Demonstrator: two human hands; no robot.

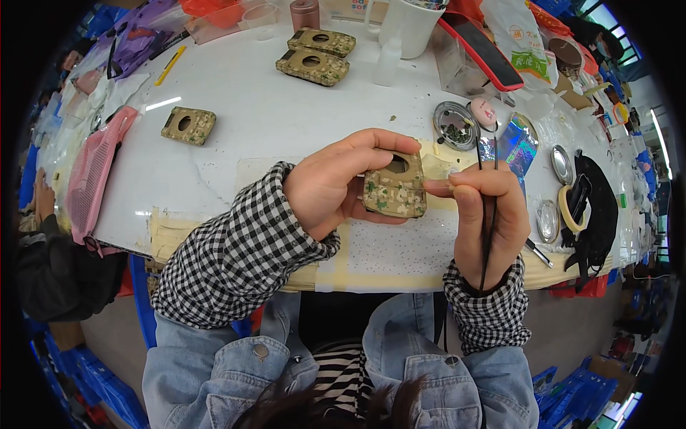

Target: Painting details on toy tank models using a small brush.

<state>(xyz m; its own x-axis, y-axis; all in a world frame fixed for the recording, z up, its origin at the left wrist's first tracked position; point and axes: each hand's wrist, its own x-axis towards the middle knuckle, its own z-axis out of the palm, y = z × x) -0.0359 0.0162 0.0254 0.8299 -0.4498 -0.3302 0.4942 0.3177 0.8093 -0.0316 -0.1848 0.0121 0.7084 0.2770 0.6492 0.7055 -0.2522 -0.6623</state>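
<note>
The left hand (330, 187) gripped a small flat camouflage-patterned case with an oval hole near its top (395, 187), thumb below and fingers curled over its upper edge, holding it up above the near edge of the white table (271, 114). The right hand (486, 214) was closed around a pair of thin black tweezers (489, 214), whose length ran down along the palm toward the wrist, while its thumb and forefinger pinched together just beside the case's right edge; whether anything sat between those fingertips could not be made out.

Three more camouflage cases lay on the table: one (188, 125) toward the left edge, and two (316, 56) close together near the far edge. A round metal dish holding small dark bits (455, 126) stood beyond the right hand, with a pink oval object (484, 112) just beside it. A white cup (409, 27) stood at the far edge. A pink mesh basket (96, 168) hung over the table's left edge.
</note>
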